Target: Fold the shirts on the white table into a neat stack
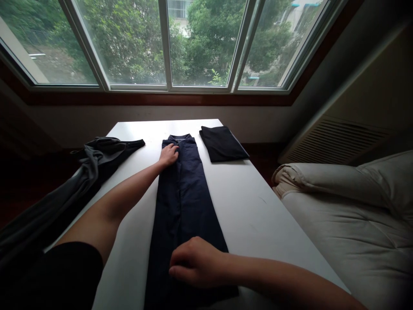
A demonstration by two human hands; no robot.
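A dark navy shirt [193, 193] lies lengthwise on the white table [251, 219], folded into a long narrow strip. Its collar [180, 138] points at the window, and a line runs down its middle. My left hand [169, 155] rests on the shirt just below the collar, palm down with the fingers laid on the cloth. Over the nearer part of the shirt is my right hand [200, 262], its fingers curled in and the thumb below them. Whether cloth sits inside those curled fingers is hidden.
A folded black garment [223, 144] lies right of the collar. Left of my arm, a crumpled grey and black garment [93, 161] hangs over the table's edge. A pale cushioned sofa [348, 219] stands on the right, and a wide window [200, 47] lies beyond the table.
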